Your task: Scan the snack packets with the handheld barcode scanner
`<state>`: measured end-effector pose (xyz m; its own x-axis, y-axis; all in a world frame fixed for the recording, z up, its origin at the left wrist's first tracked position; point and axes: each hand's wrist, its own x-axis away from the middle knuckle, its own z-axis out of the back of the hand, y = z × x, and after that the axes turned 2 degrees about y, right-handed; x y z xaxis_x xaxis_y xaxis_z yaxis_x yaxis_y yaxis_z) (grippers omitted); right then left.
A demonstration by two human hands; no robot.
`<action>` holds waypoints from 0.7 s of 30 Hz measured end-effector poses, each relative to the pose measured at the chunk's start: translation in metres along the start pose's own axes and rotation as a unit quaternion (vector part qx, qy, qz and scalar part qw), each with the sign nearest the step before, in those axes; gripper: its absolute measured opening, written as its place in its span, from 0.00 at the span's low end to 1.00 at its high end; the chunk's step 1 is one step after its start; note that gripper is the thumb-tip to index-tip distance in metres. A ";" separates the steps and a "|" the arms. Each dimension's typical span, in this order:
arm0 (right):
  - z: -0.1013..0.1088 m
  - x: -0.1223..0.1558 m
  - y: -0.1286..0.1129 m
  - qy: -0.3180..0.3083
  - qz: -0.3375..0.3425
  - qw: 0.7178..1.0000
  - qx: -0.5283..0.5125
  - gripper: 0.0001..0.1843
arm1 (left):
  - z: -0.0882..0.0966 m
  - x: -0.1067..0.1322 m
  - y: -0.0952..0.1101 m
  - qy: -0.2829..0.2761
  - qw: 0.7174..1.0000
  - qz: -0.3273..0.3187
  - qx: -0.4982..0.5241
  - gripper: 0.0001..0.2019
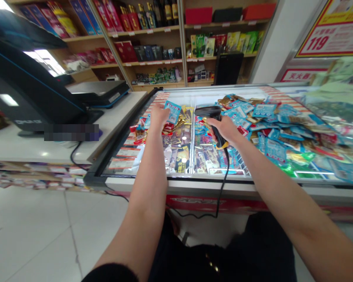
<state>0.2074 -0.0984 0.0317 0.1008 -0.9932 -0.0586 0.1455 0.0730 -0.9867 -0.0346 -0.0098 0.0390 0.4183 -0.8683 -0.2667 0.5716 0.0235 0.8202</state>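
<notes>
My left hand (159,115) pinches a small blue snack packet (173,111) and holds it up over the glass lid of a chest freezer (176,182). My right hand (225,129) is wrapped round the handle of a black barcode scanner (208,112), whose head points left toward the packet. The scanner's black cable (222,188) hangs down over the freezer's front edge. A heap of blue and gold snack packets (270,121) lies on the glass to the right of both hands.
A black checkout terminal (32,90) stands on a white counter (47,149) at left. Wooden shelves (153,43) with boxed goods fill the back wall. A red price sign (335,31) hangs at top right. White tiled floor (32,235) lies at lower left.
</notes>
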 end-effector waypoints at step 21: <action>0.006 -0.007 0.004 0.041 -0.007 0.999 -0.028 0.15 | 0.035 0.005 -0.018 -0.072 0.930 0.055 -0.357 0.46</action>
<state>0.2134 -0.0902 0.0290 0.0184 -0.9984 -0.0544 0.0914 0.0558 -0.9943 -0.0675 -0.0319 0.0409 0.4327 -0.8973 -0.0870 0.8751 0.3949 0.2795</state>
